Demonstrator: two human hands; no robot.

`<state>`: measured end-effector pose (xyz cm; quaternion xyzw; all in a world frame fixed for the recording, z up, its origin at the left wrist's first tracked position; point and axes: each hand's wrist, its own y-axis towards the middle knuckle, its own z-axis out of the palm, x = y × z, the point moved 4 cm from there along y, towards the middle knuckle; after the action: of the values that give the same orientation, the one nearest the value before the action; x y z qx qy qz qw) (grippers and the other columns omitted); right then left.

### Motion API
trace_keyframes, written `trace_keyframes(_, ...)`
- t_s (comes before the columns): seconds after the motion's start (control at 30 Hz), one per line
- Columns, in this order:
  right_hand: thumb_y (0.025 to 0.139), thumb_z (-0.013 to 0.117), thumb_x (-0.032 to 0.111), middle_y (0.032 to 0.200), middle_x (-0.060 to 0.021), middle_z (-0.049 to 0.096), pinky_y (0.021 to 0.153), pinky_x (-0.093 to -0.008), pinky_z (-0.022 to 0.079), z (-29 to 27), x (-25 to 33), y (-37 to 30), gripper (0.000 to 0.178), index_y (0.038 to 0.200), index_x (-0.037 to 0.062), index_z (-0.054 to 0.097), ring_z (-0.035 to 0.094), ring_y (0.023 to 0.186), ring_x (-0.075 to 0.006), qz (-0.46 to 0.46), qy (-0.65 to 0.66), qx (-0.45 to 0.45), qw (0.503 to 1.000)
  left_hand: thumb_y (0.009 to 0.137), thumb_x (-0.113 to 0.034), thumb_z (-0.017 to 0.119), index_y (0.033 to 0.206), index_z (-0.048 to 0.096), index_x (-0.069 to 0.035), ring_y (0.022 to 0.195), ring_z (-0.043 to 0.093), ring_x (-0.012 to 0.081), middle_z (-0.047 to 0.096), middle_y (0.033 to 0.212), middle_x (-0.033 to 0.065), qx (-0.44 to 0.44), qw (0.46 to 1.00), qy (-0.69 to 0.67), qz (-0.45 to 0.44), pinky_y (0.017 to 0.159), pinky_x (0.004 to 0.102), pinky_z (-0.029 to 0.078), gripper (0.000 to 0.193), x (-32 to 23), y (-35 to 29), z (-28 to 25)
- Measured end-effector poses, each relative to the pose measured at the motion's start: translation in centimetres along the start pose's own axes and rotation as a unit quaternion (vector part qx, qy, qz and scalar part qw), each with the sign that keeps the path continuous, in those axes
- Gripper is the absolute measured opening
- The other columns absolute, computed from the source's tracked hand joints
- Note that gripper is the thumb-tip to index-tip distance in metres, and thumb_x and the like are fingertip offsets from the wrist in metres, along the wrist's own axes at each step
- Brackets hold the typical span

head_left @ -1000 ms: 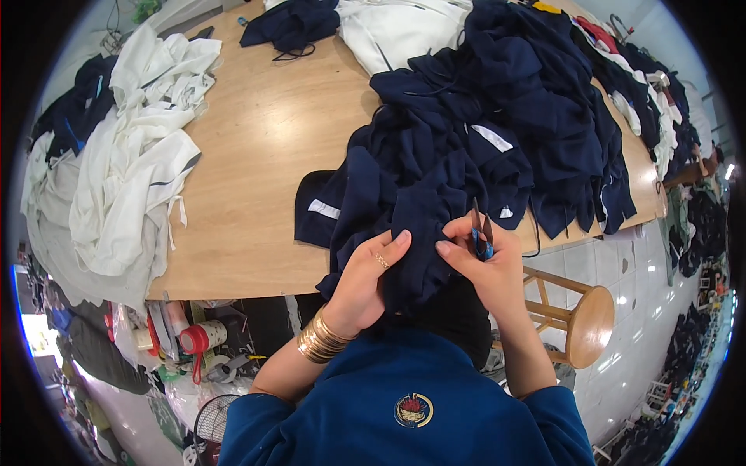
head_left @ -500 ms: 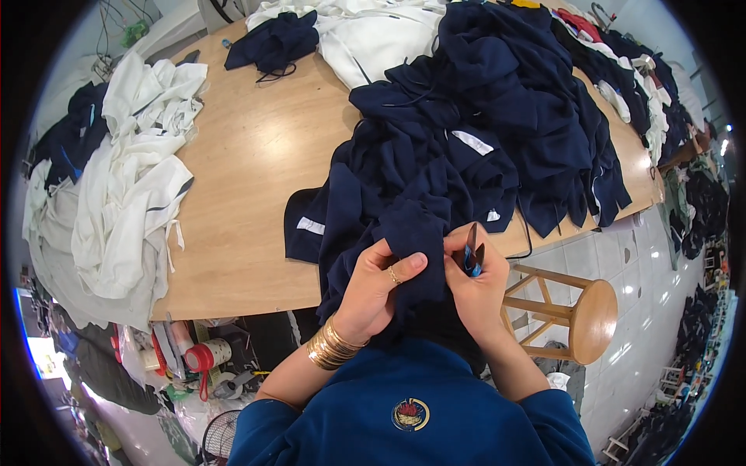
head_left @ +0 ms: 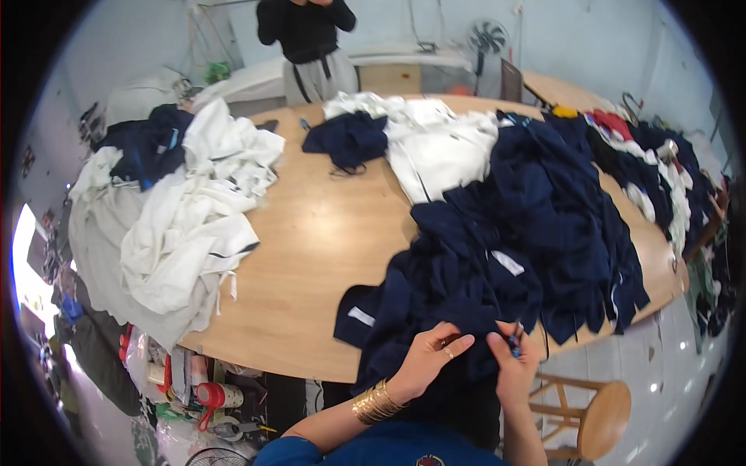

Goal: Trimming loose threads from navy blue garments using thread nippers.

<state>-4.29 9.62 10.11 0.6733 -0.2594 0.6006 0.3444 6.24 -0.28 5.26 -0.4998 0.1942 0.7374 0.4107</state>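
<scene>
My left hand (head_left: pixel 426 359), gold bangles at its wrist, pinches a dark navy garment (head_left: pixel 472 307) with thumb and fingers near the table's front edge. Beside it, my right hand (head_left: pixel 514 377) is closed around small thread snips (head_left: pixel 515 346) with blue on them, and its thumb and fingertips meet the same cloth. The snips' blades are blurred and partly hidden. The held fabric runs into a heap of navy garments (head_left: pixel 556 206) on the right of the table. A white label (head_left: pixel 509 262) shows on the heap, and another label (head_left: pixel 361 316) lies farther left.
White garments (head_left: pixel 183 245) hang over the table's (head_left: pixel 311 256) left end. More white cloth (head_left: pixel 443 151) and a small navy piece (head_left: pixel 344 138) lie at the back. A wooden stool (head_left: pixel 602 419) stands at right, a red-lidded bottle (head_left: pixel 214 394) below left. A person (head_left: pixel 307 39) stands across the table.
The view has tilted up and shifted, so my hands and the table sit lower and a person appears beyond the table. Both hands still hold the navy garment and the snips.
</scene>
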Motion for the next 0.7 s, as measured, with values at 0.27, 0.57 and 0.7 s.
trace_keyframes(0.27, 0.075, 0.067, 0.003, 0.07, 0.0035, 0.054, 0.058, -0.0187, 0.033, -0.7, 2.4, 2.7, 0.014, 0.087, -0.0039, 0.065, 0.045, 0.063, -0.004, 0.086, 0.027, 0.23, 0.969, 0.082, -0.026, 0.064, 0.107, 0.059, -0.009, 0.097, 0.057, 0.0175, 0.058, 0.103, 0.0018, 0.095, 0.841, 0.41, 0.341, 0.105, 0.0386, 0.026, 0.03, -10.1, -0.3, 1.1)
trace_keyframes(0.57, 0.073, 0.07, 0.007, 0.071, 0.003, 0.058, 0.058, -0.0186, 0.037, -1.0, 1.9, 3.0, 0.019, 0.09, 0.0015, 0.068, 0.051, 0.065, -0.0042, 0.201, 0.043, 0.277, 0.939, 0.079, -0.017, 0.067, 0.103, 0.054, -0.003, 0.09, 0.058, 0.0233, 0.057, 0.095, 0.0103, 0.217, 0.869, 0.383, 0.228, 0.1, 0.0375, 0.036, 0.03, -7.5, 0.8, 1.1)
trace_keyframes(0.7, 0.077, 0.067, 0.012, 0.068, 0.0052, 0.054, 0.057, -0.0193, 0.035, -0.9, 1.1, 3.4, 0.016, 0.088, 0.001, 0.067, 0.047, 0.064, -0.0028, 0.226, 0.027, 0.242, 0.943, 0.079, -0.014, 0.066, 0.096, 0.055, -0.003, 0.078, 0.057, 0.0287, 0.055, 0.085, 0.0119, 0.142, 0.836, 0.458, 0.265, 0.068, 0.0323, 0.047, 0.023, -7.6, 0.9, 1.6)
